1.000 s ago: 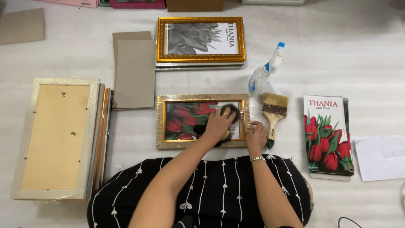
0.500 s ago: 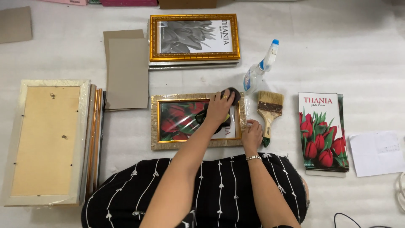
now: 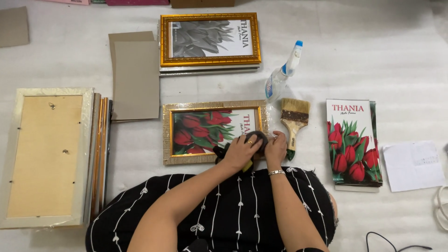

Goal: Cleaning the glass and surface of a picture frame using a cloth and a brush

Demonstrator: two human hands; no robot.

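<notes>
Down to the gold frame [image 3: 214, 132]'s lower right corner slid both hands, left hand [image 3: 241, 153] pressing a dark cloth [image 3: 258, 138].

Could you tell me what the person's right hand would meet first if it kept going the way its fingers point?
Probably the paintbrush: the right hand points up, slightly rightward, and the brush lies just beyond its fingertips. The spray bottle lies farther along.

Gold frame [image 3: 214, 133] with red tulips, black cloth [image 3: 257, 138], blue-capped spray bottle [image 3: 283, 72], grey cardboard [image 3: 136, 79]

Picture-framing workshop, stacked gold frames [image 3: 210, 39], backing boards [image 3: 136, 79], tulip prints [image 3: 353, 142], paintbrush [image 3: 293, 123], spray bottle [image 3: 282, 72]
</notes>
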